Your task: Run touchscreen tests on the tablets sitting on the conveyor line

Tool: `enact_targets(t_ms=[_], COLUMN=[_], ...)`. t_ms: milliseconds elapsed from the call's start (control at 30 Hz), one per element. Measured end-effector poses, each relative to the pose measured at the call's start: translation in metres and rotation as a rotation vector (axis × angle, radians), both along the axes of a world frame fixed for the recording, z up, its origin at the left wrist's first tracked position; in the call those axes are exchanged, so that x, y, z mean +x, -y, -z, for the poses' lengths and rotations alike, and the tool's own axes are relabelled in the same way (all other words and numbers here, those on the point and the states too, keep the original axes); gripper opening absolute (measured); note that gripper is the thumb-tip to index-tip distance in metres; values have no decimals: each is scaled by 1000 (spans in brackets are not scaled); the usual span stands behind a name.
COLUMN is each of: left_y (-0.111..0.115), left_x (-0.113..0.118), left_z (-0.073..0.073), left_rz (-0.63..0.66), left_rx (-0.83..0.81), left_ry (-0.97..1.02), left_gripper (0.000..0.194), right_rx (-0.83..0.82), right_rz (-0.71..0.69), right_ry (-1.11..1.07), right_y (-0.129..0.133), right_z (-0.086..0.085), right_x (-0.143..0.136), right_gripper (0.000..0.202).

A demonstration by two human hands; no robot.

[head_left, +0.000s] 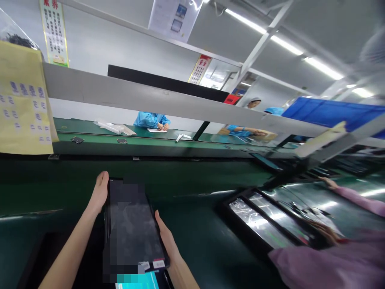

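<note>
A dark tablet [135,228] is held up in front of me by its two long sides, its dark face towards me. My left hand [100,192] grips the upper left edge. Lower down on the opposite side, my right hand [167,237] has its fingers along the edge. Small white labels sit at the near end of the tablet. Just below it, a lit cyan screen [147,281] shows at the bottom of the view. Blocky blurring hides part of the tablet's face and left side.
To the right, a black tray [255,233] holds devices under shiny film. A co-worker's pink-purple sleeves [313,257] reach around it. A dark tray or mat [45,257] lies at lower left. Beyond the shelf beam [150,100], people in blue work at another bench.
</note>
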State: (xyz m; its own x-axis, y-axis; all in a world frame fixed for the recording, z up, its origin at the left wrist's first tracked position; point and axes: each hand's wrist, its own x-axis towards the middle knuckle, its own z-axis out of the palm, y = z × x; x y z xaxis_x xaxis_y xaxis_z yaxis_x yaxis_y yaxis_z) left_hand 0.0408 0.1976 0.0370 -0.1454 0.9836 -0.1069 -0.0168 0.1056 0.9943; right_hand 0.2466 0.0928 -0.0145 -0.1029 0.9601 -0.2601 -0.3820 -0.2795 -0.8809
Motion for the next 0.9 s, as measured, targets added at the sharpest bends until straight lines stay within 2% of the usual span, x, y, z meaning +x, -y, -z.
enact_targets(t_ms=[100,167,267,333,400,467,633,733,900], left_y=[6,14,33,49,67,87,121,127,129], left_x=[-8,-10,-3,8,22,36,60,64,67], left_z=[-10,-20,-31,-37,-43,-49,-59,-56,-48], left_rz=[-44,56,406,660,839,950,1102,1142,1138], left_rx=[211,319,493,545,504,435,307,306,357], left_ry=[-198,-340,-717,-967,-1101,-1189,-1304,-1341,-1396], left_gripper=[67,54,40,34,30,30,46,51,53], right_rx=[-268,-305,-283,-266,-248,-238,-231,-216,-211], right_rz=[53,141,229,285,334,374,431,435,447], right_ry=[-237,-303,-336,-354,-364,-368,-380,-399,-410], right_y=[-9,-15,-23,-28,-33,-36,-41,-42,-41], right_z=[11,14,15,15,16,21,33,36,37], right_x=[11,16,19,20,23,27,35,36,37], right_gripper=[61,61,60,61,60,59,58,59,56])
